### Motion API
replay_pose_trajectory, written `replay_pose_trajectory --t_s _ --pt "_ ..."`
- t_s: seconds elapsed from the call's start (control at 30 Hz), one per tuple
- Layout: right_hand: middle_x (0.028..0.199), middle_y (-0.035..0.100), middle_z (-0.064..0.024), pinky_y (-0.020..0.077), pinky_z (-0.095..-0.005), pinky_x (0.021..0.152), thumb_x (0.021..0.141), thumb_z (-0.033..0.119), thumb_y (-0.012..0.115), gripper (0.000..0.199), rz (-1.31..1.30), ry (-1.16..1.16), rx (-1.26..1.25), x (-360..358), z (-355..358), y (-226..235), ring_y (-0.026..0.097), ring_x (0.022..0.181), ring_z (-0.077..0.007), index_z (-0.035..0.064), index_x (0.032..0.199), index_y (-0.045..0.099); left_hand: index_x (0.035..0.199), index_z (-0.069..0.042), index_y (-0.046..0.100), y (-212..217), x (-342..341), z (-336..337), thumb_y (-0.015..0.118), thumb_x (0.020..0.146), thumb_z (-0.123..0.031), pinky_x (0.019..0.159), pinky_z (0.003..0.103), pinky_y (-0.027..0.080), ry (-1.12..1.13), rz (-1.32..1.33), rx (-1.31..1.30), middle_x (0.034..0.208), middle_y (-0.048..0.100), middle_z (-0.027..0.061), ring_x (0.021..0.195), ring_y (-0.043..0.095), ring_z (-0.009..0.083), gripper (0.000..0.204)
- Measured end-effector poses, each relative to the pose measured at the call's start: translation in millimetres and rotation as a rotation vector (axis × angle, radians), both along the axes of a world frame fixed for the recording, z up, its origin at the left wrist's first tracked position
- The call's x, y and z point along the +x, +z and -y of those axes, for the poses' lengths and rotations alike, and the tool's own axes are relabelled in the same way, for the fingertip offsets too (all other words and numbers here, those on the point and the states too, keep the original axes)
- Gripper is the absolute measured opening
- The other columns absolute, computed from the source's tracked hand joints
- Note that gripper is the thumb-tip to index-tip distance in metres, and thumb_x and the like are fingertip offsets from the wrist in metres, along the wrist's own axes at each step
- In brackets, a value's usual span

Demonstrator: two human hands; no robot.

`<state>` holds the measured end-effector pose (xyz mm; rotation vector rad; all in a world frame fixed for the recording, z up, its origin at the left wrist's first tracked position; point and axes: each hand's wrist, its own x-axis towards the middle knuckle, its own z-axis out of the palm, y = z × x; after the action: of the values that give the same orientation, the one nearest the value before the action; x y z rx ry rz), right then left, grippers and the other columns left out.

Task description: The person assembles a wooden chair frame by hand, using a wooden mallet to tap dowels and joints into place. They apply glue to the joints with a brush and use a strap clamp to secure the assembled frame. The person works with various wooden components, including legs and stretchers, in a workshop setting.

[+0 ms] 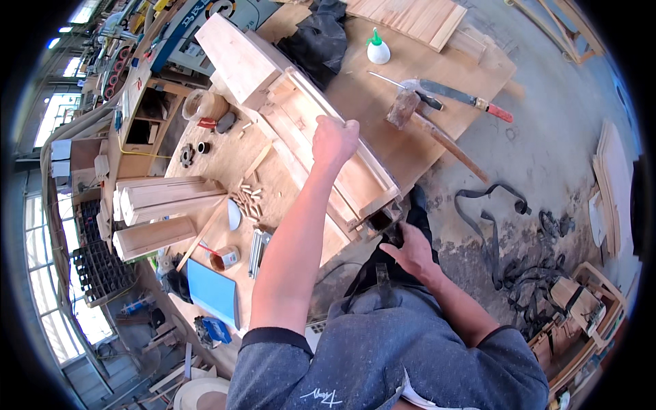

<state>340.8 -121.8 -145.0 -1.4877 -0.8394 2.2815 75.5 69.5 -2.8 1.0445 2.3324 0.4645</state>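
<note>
A long, pale wooden assembly [301, 123] with raised rails lies slantwise on the workbench, its near end toward me. My left hand [335, 141] is closed on the rail along its upper right side, the arm reaching across the wood. At the near end a dark metal piece [381, 220] with a square opening sits against the wood. Close beside it, my right hand [413, 253] is curled by my dark trousers, thumb pointing left. What its fingers hold is hidden. A thick wooden block [239, 61] rests at the assembly's far end.
On the bench [362, 96] lie a wooden mallet [404, 109], a red-handled saw [471, 99], a screwdriver [410, 87] and a green-capped bottle [378, 51]. Dowels [249, 201], stacked boards [167, 198] and a blue folder [210, 290] are left. Straps [492, 212] lie on the floor.
</note>
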Motion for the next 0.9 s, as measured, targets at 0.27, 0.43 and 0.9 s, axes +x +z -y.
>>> replay_pose_trajectory --t_s 0.27,0.43,0.9 --pt "0.1 0.07 -0.0069 0.0587 -0.0288 0.067 0.106 0.032 0.05 0.04 -0.222 0.016 -0.215 6 -35 16 0.071 0.08 -0.0174 -0.0019 0.124 0.061 0.113 0.017 0.049 10 0 -4 0.062 0.085 -0.033 0.093 0.049 0.054 -0.01 -0.003 0.087 0.103 0.068 0.0358 0.102 0.069 0.0468 0.059" --pt "0.09 0.067 -0.0081 0.0557 -0.0329 0.06 0.089 0.029 0.075 0.048 0.511 0.412 1.068 -8 -8 11 0.066 0.067 -0.0197 -0.0009 0.122 0.056 0.112 0.016 0.049 5 1 2 0.062 0.085 -0.033 0.092 0.049 0.054 0.021 -0.018 0.039 0.102 0.068 0.0356 0.101 0.069 0.0472 0.058" --pt "0.107 0.072 -0.0158 0.0581 -0.0381 0.077 0.089 0.028 0.077 0.044 0.032 0.473 0.095 -2 -49 11 0.072 0.091 -0.0252 -0.0026 0.116 0.061 0.112 0.017 0.048 10 0 0 0.062 0.085 -0.032 0.09 0.047 0.055 0.018 0.041 0.058 0.1 0.069 0.0357 0.099 0.07 0.0458 0.058"
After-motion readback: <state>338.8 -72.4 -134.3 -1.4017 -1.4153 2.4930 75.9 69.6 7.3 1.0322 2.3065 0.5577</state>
